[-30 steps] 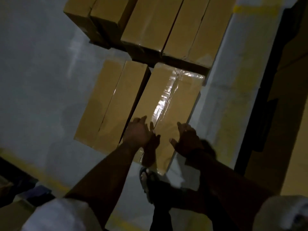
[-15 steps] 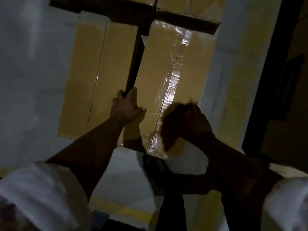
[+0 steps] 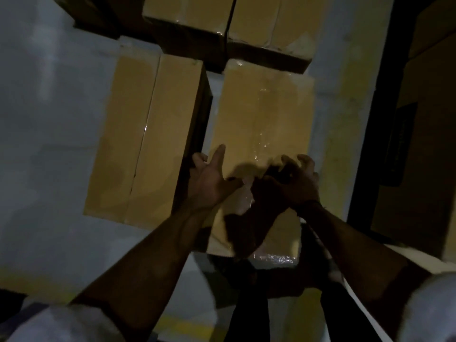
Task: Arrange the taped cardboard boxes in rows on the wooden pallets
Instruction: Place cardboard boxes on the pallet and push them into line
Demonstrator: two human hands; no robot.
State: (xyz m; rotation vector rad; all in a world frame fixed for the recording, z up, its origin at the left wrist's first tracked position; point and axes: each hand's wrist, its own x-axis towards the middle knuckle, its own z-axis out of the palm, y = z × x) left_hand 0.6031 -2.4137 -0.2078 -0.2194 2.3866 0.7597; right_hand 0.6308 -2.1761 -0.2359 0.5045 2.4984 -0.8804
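Note:
A taped cardboard box (image 3: 261, 114) with glossy tape along its top lies lengthwise in front of me. My left hand (image 3: 209, 178) grips its left edge: the thumb lies on the top and the fingers curl into the gap beside it. My right hand (image 3: 296, 183) is over the near right part of the top with its fingers curled like a claw; whether it touches the box is too dark to tell. A second box (image 3: 148, 134) lies parallel just to the left. No wood of a pallet can be made out.
A back row of similar boxes (image 3: 187, 16) stands higher, right behind these two. A dark vertical strip (image 3: 375, 119) and brown cardboard stacks (image 3: 431, 144) close off the right side. Pale floor (image 3: 49, 144) spreads to the left, with a yellow line (image 3: 177, 324) near my legs.
The view has closed in on the right box. My left hand slid onto its left edge, thumb now on top. My right hand moved right and its fingers curled.

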